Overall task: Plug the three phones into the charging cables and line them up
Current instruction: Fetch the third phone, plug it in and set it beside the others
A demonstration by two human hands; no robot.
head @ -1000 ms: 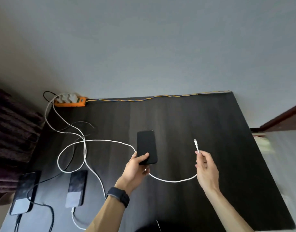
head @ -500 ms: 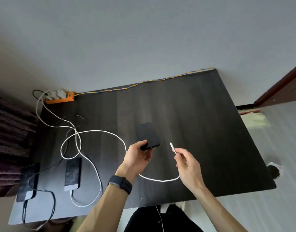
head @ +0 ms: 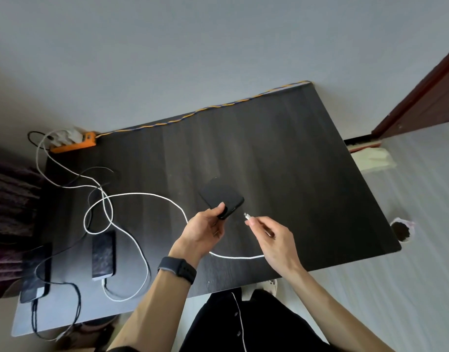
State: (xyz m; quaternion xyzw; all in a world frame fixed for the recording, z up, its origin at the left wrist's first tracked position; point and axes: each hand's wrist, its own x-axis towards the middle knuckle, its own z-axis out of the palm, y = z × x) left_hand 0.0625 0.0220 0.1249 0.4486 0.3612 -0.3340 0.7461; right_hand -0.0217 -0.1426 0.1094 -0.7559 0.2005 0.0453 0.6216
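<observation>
My left hand (head: 203, 231) grips the near end of a black phone (head: 221, 195), lifted and tilted above the dark table (head: 282, 158). My right hand (head: 271, 237) pinches the plug of a white charging cable (head: 142, 195), its tip (head: 246, 215) a short gap from the phone's near corner. Two other phones lie at the table's left: one (head: 103, 254) with a white cable in its near end, one (head: 35, 273) at the far left with a black cable.
An orange power strip (head: 73, 144) with chargers sits at the table's back left corner. A braided orange-blue cord (head: 200, 110) runs along the back edge by the wall. Cable loops cover the left part. A dark curtain hangs at the left, a door frame stands at the right.
My right hand has carried the plug leftward toward the phone. My left hand has lifted and turned the phone. The head camera has pulled back and tilted.
</observation>
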